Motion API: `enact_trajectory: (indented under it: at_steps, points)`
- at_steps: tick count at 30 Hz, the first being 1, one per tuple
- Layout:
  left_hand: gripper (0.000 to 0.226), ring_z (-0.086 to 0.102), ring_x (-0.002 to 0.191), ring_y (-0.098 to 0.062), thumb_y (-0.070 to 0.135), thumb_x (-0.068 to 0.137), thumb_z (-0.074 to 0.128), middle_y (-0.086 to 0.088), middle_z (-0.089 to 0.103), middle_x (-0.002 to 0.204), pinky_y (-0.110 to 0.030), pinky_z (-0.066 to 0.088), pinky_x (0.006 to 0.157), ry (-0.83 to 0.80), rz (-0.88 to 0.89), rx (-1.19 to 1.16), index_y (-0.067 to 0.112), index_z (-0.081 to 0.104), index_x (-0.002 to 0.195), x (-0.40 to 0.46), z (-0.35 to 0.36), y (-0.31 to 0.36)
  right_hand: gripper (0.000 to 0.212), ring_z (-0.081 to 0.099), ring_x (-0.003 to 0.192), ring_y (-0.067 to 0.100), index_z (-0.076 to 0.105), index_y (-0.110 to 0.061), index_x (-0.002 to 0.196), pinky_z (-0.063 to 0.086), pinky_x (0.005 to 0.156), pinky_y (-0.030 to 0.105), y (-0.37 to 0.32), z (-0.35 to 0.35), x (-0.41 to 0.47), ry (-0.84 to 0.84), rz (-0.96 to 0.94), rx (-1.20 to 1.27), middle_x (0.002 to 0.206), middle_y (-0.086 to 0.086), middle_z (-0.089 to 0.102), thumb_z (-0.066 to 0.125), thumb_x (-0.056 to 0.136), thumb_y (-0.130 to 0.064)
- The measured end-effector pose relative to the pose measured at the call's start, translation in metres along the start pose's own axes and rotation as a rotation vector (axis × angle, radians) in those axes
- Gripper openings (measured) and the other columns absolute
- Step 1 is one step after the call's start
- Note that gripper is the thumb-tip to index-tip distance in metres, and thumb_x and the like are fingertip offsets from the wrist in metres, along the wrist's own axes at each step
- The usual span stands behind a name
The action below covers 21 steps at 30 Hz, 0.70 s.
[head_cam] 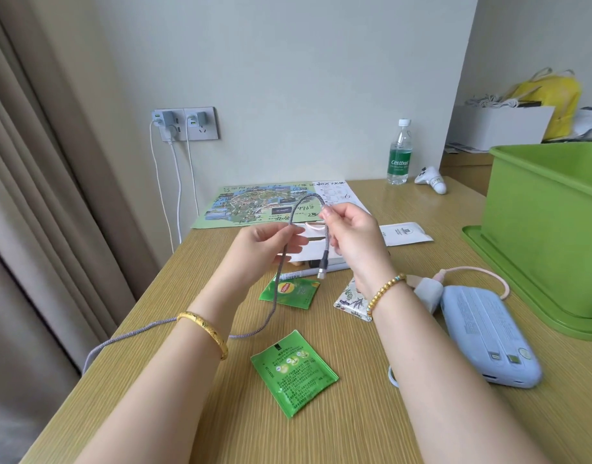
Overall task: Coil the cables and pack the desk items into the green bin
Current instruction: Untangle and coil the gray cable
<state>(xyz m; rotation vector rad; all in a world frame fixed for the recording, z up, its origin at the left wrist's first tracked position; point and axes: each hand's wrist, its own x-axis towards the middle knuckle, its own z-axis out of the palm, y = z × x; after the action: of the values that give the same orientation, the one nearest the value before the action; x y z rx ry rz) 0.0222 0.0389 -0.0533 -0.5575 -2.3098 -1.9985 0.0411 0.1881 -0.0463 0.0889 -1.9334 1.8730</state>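
A grey braided cable arches between my hands above the wooden desk. My left hand pinches its long run, which trails under my left wrist and off the desk's left edge. My right hand pinches it near the plug end, which hangs down free. The green bin stands on its lid at the right. A pale blue power bank with a pink cable lies near my right forearm.
Two green tea sachets, a floral packet, a pen, white papers and a map sheet lie on the desk. A water bottle and a white toy stand at the back. Chargers sit in the wall socket.
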Motion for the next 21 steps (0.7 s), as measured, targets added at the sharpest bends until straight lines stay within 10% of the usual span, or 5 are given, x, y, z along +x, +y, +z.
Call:
enact_trajectory:
  at_steps: [11,21]
  points:
    - [0.019,0.066,0.103,-0.017,0.018,0.093,0.054,-0.004,0.073,0.100,-0.030,0.048,0.096,-0.074,-0.002,0.091,0.016,0.072,0.097,-0.0033,-0.0035,0.0057,0.012,0.059,0.057,-0.004,0.055,-0.011,0.081,0.041,0.060,0.001,-0.0054,0.0070,-0.0052,-0.118,-0.161,-0.021,0.065,0.001,0.064,0.052,0.092,-0.010]
    - [0.021,0.071,0.078,-0.009,0.007,0.091,0.055,0.003,0.075,0.074,-0.016,0.055,0.074,-0.156,-0.007,0.033,0.016,0.070,0.079,-0.0038,-0.0038,0.0053,0.011,0.060,0.065,-0.008,0.064,-0.006,0.084,0.043,0.068,0.002,-0.0049,0.0075,-0.0051,-0.180,-0.094,0.035,0.070,-0.001,0.067,0.057,0.090,-0.012]
